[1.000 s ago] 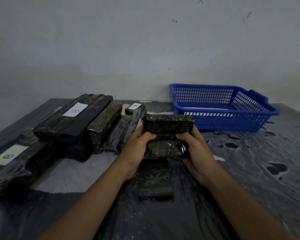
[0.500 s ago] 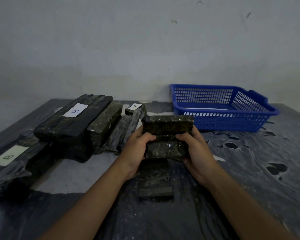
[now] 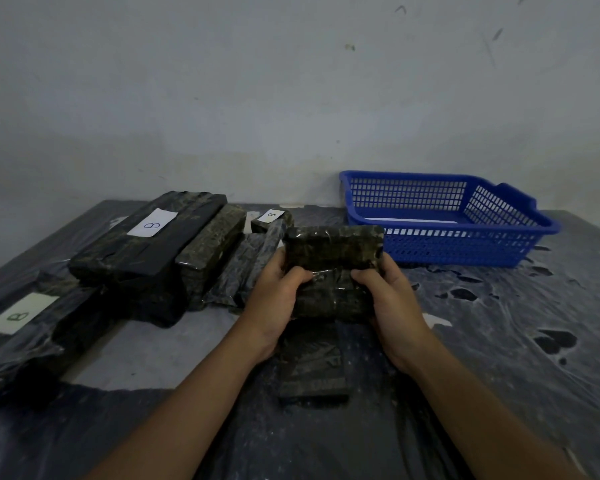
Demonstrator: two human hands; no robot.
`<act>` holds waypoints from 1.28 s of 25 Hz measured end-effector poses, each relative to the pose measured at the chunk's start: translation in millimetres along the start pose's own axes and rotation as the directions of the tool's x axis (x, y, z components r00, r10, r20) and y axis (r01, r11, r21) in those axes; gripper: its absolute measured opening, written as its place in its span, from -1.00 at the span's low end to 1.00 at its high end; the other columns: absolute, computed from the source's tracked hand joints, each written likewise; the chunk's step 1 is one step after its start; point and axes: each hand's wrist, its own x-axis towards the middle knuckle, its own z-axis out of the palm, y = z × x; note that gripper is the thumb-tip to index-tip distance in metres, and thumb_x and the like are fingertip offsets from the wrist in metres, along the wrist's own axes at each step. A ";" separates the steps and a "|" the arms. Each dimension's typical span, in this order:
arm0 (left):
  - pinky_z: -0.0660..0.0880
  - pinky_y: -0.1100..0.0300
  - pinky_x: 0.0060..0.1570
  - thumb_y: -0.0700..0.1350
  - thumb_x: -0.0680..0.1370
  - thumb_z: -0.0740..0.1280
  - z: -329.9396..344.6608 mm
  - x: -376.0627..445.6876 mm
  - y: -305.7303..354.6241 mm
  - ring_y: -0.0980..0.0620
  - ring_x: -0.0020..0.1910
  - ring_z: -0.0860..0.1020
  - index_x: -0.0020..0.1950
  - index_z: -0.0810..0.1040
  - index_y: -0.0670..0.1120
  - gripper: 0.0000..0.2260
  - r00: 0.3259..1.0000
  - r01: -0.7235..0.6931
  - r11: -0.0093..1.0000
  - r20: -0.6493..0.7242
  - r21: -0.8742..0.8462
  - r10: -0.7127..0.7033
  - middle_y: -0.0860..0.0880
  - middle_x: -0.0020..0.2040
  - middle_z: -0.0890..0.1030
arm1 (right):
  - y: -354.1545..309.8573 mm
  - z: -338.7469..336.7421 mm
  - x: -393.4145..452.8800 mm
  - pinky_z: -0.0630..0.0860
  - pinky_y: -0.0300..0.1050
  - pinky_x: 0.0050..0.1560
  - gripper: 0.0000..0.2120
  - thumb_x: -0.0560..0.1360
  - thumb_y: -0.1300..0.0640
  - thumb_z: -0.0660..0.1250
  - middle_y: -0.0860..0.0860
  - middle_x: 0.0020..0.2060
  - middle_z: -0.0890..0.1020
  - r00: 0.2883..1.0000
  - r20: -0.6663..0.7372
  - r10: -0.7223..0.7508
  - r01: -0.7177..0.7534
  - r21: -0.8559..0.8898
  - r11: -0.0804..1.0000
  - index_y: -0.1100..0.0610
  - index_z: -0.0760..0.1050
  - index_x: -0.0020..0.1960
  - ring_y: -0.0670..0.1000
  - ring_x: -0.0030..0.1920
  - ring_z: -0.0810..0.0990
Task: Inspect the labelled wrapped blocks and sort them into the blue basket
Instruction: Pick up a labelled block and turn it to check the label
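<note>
Wrapped block: dark, plastic-wrapped, held above the bench between both hands. Left hand grips its left edge, right hand its right edge, thumbs on the near face. Blue basket: behind-right, near. Other labelled blocks: on bench, left.

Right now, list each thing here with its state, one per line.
Held block: lifted, tilted up, gripped by both hands.
Left hand: curled on the block's left end.
Right hand: curled on its right end.
Blue basket: upright, no blocks visible inside.
Block under the hands: flat on the table.
</note>
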 end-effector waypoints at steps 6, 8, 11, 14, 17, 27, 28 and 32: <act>0.51 0.30 0.17 -0.28 0.62 0.36 0.5 0.5 -6.1 0.17 0.17 0.62 0.11 0.60 0.19 -0.67 0.954 -0.279 0.953 -0.078 0.121 0.289 0.13 0.09 0.70 | -5.5 1.5 2.0 0.53 -0.22 0.11 -0.53 0.53 0.12 0.27 -0.12 0.15 0.69 0.985 0.015 -0.172 0.172 -0.023 0.985 -0.06 0.45 0.44 -0.05 0.16 0.63; 0.46 0.39 0.15 -0.31 0.63 0.33 1.0 0.0 -7.5 0.20 0.17 0.59 0.14 0.58 0.12 -0.69 0.934 -0.341 0.921 -0.039 0.190 0.354 0.09 0.11 0.66 | -5.9 1.5 2.3 0.47 -0.18 0.05 -0.43 0.41 0.01 0.22 -0.02 0.14 0.64 0.989 0.006 -0.145 0.144 0.048 0.988 0.00 0.45 0.43 0.02 0.13 0.59; 0.44 0.40 0.16 -0.40 0.60 0.29 0.1 -1.7 -7.8 0.23 0.18 0.57 0.26 0.53 -0.06 -0.67 0.931 -0.363 0.906 0.057 0.218 0.360 0.00 0.19 0.61 | -1.3 3.6 -3.5 0.55 -0.21 0.10 -0.62 0.52 -0.18 0.24 -0.01 0.13 0.64 0.977 0.000 -0.211 0.211 0.045 0.976 -0.05 0.47 0.27 -0.04 0.15 0.63; 0.52 0.27 0.12 -0.21 0.49 0.31 -3.2 -4.9 -8.6 0.13 0.15 0.57 0.37 0.41 -0.09 -0.57 0.937 -0.319 0.947 0.167 0.048 0.307 -0.07 0.20 0.55 | 0.4 3.2 -4.1 0.57 0.04 0.28 -0.72 0.55 -0.21 0.26 0.08 0.23 0.62 0.970 -0.016 -0.242 0.242 -0.021 0.970 -0.18 0.51 0.22 0.10 0.24 0.62; 0.54 -0.01 0.28 0.02 0.53 0.33 -3.9 -5.9 -8.9 -0.04 0.25 0.58 0.40 0.35 -0.09 -0.52 0.932 -0.328 0.945 0.163 -0.006 0.324 -0.02 0.24 0.60 | -1.5 4.1 -5.2 0.59 0.09 0.28 -0.65 0.56 -0.23 0.28 0.06 0.22 0.65 0.969 0.014 -0.247 0.248 -0.047 0.968 -0.14 0.53 0.28 0.08 0.23 0.65; 0.54 -0.04 0.29 0.04 0.61 0.30 -3.3 -5.5 -6.5 -0.11 0.27 0.58 0.31 0.44 -0.03 -0.69 0.932 -0.347 0.936 0.131 0.059 0.337 -0.17 0.26 0.57 | -3.6 6.6 -8.6 0.60 -0.19 0.06 -0.69 0.57 -0.19 0.32 -0.03 0.11 0.70 0.969 -0.004 -0.247 0.246 -0.054 0.968 -0.09 0.54 0.24 -0.06 0.12 0.69; 0.52 0.00 0.30 0.05 0.61 0.30 -2.9 -5.6 -6.5 -0.09 0.28 0.58 0.32 0.43 -0.05 -0.67 0.931 -0.352 0.934 0.131 0.061 0.342 -0.16 0.27 0.58 | -3.5 6.5 -8.5 0.61 -0.15 0.12 -0.70 0.57 -0.19 0.34 -0.02 0.12 0.70 0.969 -0.006 -0.248 0.248 -0.054 0.967 -0.10 0.54 0.24 -0.04 0.14 0.69; 0.51 0.09 0.28 -0.05 0.64 0.26 -2.2 -4.6 -6.6 -0.03 0.25 0.60 0.30 0.45 -0.03 -0.77 0.930 -0.352 0.934 0.141 0.063 0.341 -0.10 0.23 0.62 | -1.7 5.9 -8.3 0.61 0.08 0.28 -0.63 0.50 -0.09 0.40 0.02 0.11 0.72 0.968 0.004 -0.252 0.252 -0.071 0.965 -0.04 0.52 0.28 0.03 0.15 0.70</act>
